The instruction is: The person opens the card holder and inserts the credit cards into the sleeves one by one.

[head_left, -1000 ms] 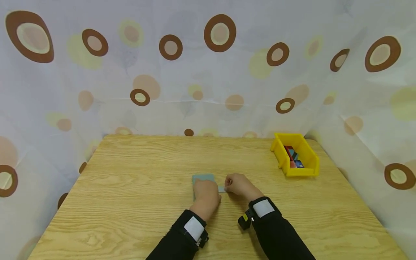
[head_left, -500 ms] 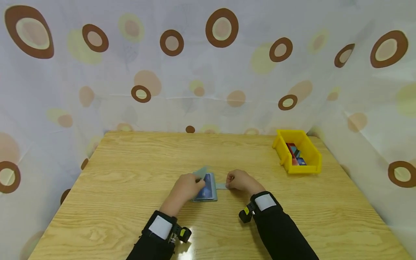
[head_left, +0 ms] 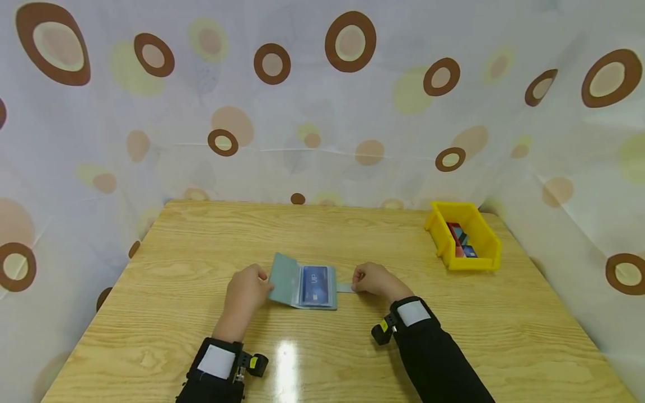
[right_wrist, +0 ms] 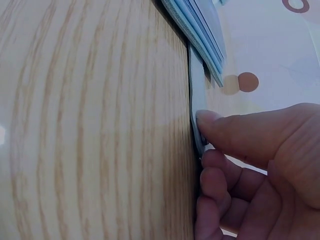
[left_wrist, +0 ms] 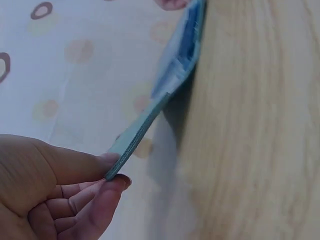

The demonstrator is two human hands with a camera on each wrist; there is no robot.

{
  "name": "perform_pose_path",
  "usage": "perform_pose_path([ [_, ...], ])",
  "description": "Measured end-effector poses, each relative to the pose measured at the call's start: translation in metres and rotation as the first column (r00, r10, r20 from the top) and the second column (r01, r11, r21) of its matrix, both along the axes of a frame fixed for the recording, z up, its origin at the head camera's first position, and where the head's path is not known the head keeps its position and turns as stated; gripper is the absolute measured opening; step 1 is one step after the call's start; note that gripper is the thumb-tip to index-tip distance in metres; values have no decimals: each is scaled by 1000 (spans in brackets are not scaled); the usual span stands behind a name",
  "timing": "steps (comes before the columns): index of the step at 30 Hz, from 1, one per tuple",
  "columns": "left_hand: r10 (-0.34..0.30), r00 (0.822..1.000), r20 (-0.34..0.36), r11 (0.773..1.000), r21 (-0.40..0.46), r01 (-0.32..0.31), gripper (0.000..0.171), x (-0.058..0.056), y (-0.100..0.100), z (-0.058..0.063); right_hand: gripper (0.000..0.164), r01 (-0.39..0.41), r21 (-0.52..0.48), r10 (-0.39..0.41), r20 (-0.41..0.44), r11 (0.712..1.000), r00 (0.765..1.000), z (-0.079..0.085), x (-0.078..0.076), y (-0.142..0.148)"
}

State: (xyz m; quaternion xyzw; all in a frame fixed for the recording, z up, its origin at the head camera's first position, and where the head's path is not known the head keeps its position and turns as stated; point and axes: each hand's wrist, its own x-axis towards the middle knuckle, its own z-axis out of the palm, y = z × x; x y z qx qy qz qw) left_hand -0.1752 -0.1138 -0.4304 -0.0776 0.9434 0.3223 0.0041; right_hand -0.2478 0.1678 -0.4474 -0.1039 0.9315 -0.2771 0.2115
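Note:
A light blue-green card holder (head_left: 285, 280) lies spread on the table, its cover lifted at a slant on the left. Inside, a blue card marked VIP (head_left: 316, 285) shows in a clear sleeve. My left hand (head_left: 247, 291) pinches the outer edge of the cover between thumb and fingers, as the left wrist view also shows at the cover edge (left_wrist: 134, 145). On the other side, my right hand (head_left: 375, 281) pinches the end of the holder's strap (right_wrist: 197, 85), which stretches out flat over the wood.
A yellow bin (head_left: 491, 263) with several cards or small packs (head_left: 461, 240) stands at the back right of the wooden table (head_left: 211, 229). Patterned cloth (head_left: 322, 112) hangs behind and along both sides.
My left hand has swung leftward with the cover, opening the card holder and uncovering the blue card. The right hand has stayed at the strap.

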Motion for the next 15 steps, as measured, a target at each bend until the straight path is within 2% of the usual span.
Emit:
perform_pose_path([
  [5,-6,1000,26,995,-97,9,19,-2,-5,-12,12,-7,-3,7,9,1000,1000,1,1,0],
  [8,-15,999,42,993,-113,20,21,-3,-5,-17,12,-6,-6,6,14,1000,1000,3,1,0],
  [12,-22,999,44,992,-126,27,21,-4,-5,-20,12,-5,-5,5,15,1000,1000,4,1,1],
  [15,-35,999,38,985,-168,41,16,-6,-3,-18,12,-7,-2,7,15,1000,1000,4,1,1],
])
